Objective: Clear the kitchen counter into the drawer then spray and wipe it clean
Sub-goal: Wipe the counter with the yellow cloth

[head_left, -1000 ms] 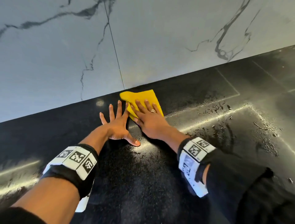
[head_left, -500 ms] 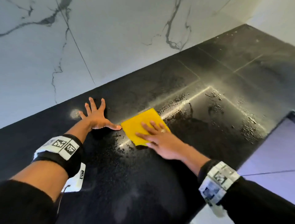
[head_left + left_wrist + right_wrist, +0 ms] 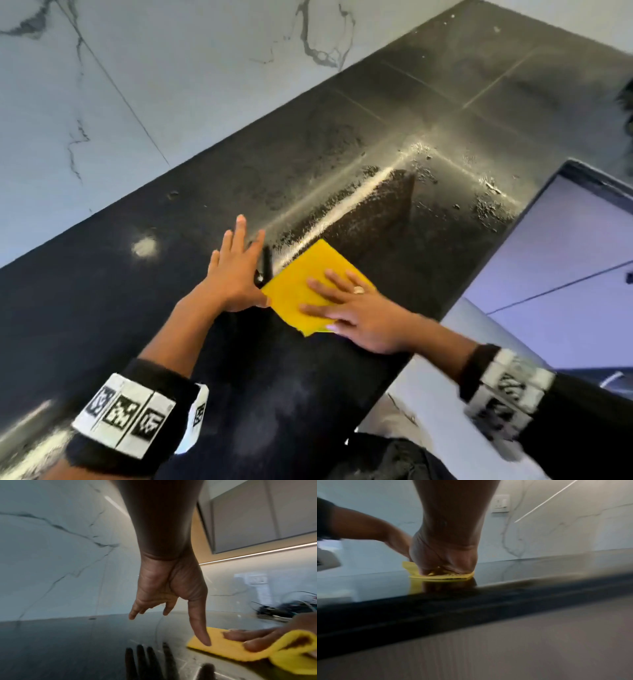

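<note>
Your right hand [image 3: 356, 308] lies flat on the cloth [image 3: 301, 291], fingers straight and spread, pressing it to the counter [image 3: 342, 154]. Your left hand [image 3: 236, 270] is open too, fingers splayed at ten o'clock of the cloth, thumb just touching its near-left edge.

The cloth sits mid-counter, close to the front edge, with wet spray streaks running off toward two o'clock.

Expect the cloth to be light, soft and limp: it will bunch or fold if pushed from one edge, so keep your palm and fingers spread over its middle and drive it from there. The wet polished stone will likely let it slide easily, so press down to keep it from skating out.

The left wrist view shows what the head view does not: the cloth's near edge [image 3: 291, 655] has curled up into a roll by your right fingers. The right wrist view shows the palm bearing down, the cloth [image 3: 443, 576] squashed thin under it, and the counter's front edge [image 3: 471, 608].
</note>
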Action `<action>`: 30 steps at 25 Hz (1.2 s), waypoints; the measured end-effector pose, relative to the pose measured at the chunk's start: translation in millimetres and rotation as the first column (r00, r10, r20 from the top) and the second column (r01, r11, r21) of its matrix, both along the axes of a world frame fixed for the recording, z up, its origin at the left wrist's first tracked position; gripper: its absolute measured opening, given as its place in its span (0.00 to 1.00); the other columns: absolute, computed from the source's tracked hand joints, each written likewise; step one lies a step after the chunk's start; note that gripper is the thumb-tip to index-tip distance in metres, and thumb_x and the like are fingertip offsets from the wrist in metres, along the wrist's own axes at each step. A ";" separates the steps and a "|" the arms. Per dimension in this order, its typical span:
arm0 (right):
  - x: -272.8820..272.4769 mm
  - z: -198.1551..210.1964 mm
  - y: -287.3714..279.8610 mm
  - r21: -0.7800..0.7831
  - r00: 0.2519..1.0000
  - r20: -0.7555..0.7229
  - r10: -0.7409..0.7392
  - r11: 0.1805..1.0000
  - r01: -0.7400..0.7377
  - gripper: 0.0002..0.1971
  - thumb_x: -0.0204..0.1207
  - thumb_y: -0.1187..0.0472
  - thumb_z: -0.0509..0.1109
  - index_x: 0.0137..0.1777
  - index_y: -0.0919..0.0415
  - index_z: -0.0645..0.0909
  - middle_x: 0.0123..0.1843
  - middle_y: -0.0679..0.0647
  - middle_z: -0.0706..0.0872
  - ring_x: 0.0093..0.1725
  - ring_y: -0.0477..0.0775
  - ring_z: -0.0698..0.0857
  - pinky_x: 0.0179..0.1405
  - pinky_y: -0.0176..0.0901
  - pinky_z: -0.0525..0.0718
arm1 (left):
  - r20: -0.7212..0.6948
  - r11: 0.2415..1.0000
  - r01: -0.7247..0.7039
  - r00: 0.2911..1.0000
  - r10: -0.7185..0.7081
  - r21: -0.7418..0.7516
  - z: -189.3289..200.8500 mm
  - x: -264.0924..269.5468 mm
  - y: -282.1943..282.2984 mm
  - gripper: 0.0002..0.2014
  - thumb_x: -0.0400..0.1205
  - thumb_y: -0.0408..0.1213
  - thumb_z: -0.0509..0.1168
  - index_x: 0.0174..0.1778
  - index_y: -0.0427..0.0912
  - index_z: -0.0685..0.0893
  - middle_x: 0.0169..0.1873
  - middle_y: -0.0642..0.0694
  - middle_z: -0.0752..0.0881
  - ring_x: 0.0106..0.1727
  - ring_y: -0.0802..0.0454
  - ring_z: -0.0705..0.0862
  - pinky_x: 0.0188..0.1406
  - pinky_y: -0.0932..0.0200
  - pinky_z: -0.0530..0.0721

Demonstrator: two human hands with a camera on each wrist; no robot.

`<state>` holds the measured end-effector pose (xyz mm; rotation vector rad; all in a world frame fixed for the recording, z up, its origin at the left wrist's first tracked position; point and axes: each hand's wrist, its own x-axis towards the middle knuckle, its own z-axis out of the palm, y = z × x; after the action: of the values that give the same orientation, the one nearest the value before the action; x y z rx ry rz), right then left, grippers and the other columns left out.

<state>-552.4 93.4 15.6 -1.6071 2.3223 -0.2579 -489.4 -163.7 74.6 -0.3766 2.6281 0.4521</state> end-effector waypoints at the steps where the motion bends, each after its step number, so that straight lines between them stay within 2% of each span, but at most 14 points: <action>1: -12.8 -7.2 29.9 -0.049 0.998 -0.004 -0.056 0.997 0.056 0.28 0.84 0.36 0.43 0.83 0.37 0.55 0.87 0.44 0.46 0.87 0.60 0.42 0.83 0.57 0.40 | 0.015 0.994 0.100 0.995 -0.100 -0.033 1.6 1.5 8.1 0.66 0.66 0.53 0.81 0.85 0.51 0.35 0.79 0.45 0.20 0.84 0.39 0.32 0.83 0.36 0.49; 3: -40.5 -14.7 87.2 -0.154 0.888 -0.001 -0.459 0.878 0.454 0.28 0.83 0.34 0.43 0.81 0.40 0.58 0.86 0.50 0.54 0.86 0.68 0.51 0.82 0.63 0.48 | 0.024 0.975 0.224 0.974 -0.224 0.003 2.9 -0.2 28.9 0.67 0.65 0.57 0.80 0.84 0.51 0.33 0.78 0.46 0.19 0.83 0.40 0.29 0.84 0.36 0.46; 5: -42.7 -17.6 112.1 -0.188 0.634 0.058 -0.771 0.615 0.766 0.28 0.82 0.37 0.45 0.81 0.39 0.57 0.87 0.52 0.56 0.86 0.68 0.52 0.81 0.65 0.48 | -0.004 0.962 0.267 0.964 -0.267 0.054 4.7 -8.5 46.8 0.68 0.65 0.58 0.80 0.84 0.52 0.33 0.79 0.47 0.20 0.84 0.41 0.29 0.84 0.37 0.45; 6: -26.7 -22.2 106.3 -0.209 0.611 0.058 -0.789 0.589 0.780 0.27 0.82 0.39 0.46 0.81 0.38 0.58 0.87 0.53 0.56 0.86 0.68 0.51 0.82 0.66 0.48 | -0.020 0.957 0.285 0.959 -0.284 0.064 5.1 -14.2 53.3 0.68 0.64 0.59 0.80 0.85 0.52 0.34 0.80 0.47 0.21 0.84 0.42 0.30 0.84 0.38 0.45; 9: 62.7 -22.6 89.6 -0.224 0.888 -0.026 -0.459 0.869 0.442 0.24 0.87 0.45 0.51 0.83 0.39 0.61 0.88 0.53 0.54 0.87 0.66 0.49 0.83 0.64 0.47 | -0.035 0.929 0.360 0.933 -0.358 0.090 2.3 -37.5 73.6 0.67 0.65 0.60 0.79 0.85 0.51 0.35 0.81 0.47 0.23 0.84 0.43 0.31 0.84 0.39 0.44; 12: 75.7 -15.9 121.9 -0.188 0.978 -0.034 -0.206 0.962 0.196 0.24 0.88 0.47 0.52 0.84 0.42 0.63 0.88 0.50 0.55 0.88 0.59 0.49 0.85 0.58 0.45 | -0.022 0.917 0.381 0.924 -0.381 0.115 -2.5 -63.1 87.0 0.64 0.66 0.64 0.76 0.85 0.52 0.37 0.82 0.45 0.27 0.85 0.41 0.34 0.84 0.39 0.45; 14: 32.7 -17.5 145.0 -0.214 0.936 0.047 -0.350 0.911 0.352 0.26 0.88 0.43 0.48 0.83 0.46 0.65 0.88 0.52 0.57 0.88 0.60 0.50 0.84 0.64 0.48 | -0.017 0.916 0.378 0.925 -0.379 0.136 -5.2 -77.3 95.7 0.62 0.68 0.66 0.73 0.86 0.53 0.38 0.83 0.45 0.28 0.85 0.40 0.35 0.84 0.39 0.45; 16: -34.9 -16.8 172.1 -0.211 0.791 0.067 -0.608 0.766 0.607 0.31 0.85 0.35 0.44 0.83 0.48 0.62 0.87 0.55 0.57 0.87 0.64 0.51 0.82 0.72 0.49 | -0.031 0.913 0.381 0.924 -0.381 0.142 -8.1 -93.7 103.7 0.59 0.70 0.67 0.71 0.86 0.54 0.38 0.83 0.45 0.28 0.85 0.41 0.34 0.84 0.39 0.42; 19: -132.5 -4.6 192.5 -0.090 0.537 0.007 -0.843 0.535 0.840 0.40 0.77 0.28 0.38 0.85 0.47 0.55 0.88 0.57 0.50 0.87 0.69 0.47 0.81 0.67 0.44 | -0.065 0.922 0.358 0.934 -0.352 0.151 -10.8 -122.2 109.8 0.57 0.72 0.68 0.68 0.86 0.54 0.38 0.83 0.46 0.27 0.85 0.42 0.33 0.83 0.39 0.39; 20: -152.8 -1.8 179.4 -0.059 0.524 -0.017 -0.852 0.524 0.850 0.41 0.75 0.29 0.36 0.85 0.48 0.55 0.88 0.60 0.49 0.86 0.71 0.47 0.82 0.65 0.43 | -0.078 0.929 0.333 0.943 -0.325 0.159 -11.1 -134.0 109.6 0.57 0.72 0.68 0.68 0.86 0.54 0.38 0.83 0.46 0.28 0.85 0.42 0.34 0.83 0.39 0.38; 22: -160.7 -2.9 124.3 0.005 0.669 -0.030 -0.742 0.670 0.743 0.40 0.76 0.34 0.37 0.85 0.51 0.57 0.88 0.64 0.48 0.86 0.74 0.45 0.82 0.62 0.41 | -0.092 0.949 0.266 0.963 -0.254 0.171 -11.7 -155.0 106.5 0.58 0.71 0.67 0.70 0.86 0.53 0.39 0.84 0.45 0.30 0.85 0.42 0.36 0.83 0.37 0.40; 25: -133.5 -4.3 56.7 0.057 0.951 -0.011 -0.310 0.949 0.310 0.27 0.87 0.46 0.50 0.85 0.49 0.61 0.89 0.58 0.43 0.86 0.67 0.37 0.82 0.56 0.34 | -0.066 0.977 0.166 0.985 -0.158 0.137 -11.1 -187.1 90.5 0.65 0.64 0.65 0.77 0.86 0.52 0.39 0.84 0.44 0.32 0.86 0.42 0.38 0.83 0.37 0.43; 28: -196.7 3.2 74.7 0.016 0.988 0.000 -0.154 0.988 0.154 0.26 0.87 0.45 0.48 0.85 0.44 0.56 0.89 0.51 0.46 0.87 0.61 0.38 0.83 0.51 0.34 | 0.001 0.990 0.061 0.998 -0.062 0.124 -7.0 -218.0 63.5 0.71 0.58 0.66 0.79 0.85 0.52 0.35 0.84 0.44 0.31 0.86 0.42 0.36 0.82 0.36 0.42; 30: -264.4 2.0 86.0 -0.001 0.931 -0.014 -0.366 0.931 0.366 0.29 0.84 0.41 0.44 0.84 0.46 0.51 0.88 0.56 0.48 0.87 0.66 0.42 0.83 0.54 0.38 | 0.018 0.993 -0.019 1.000 0.017 0.114 -6.1 -235.7 44.4 0.72 0.57 0.68 0.78 0.85 0.53 0.35 0.84 0.44 0.31 0.85 0.42 0.36 0.82 0.33 0.41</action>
<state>-816.8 179.4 17.7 -1.1645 2.6201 -0.3264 -725.1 -119.4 68.4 -0.3663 2.5704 0.5993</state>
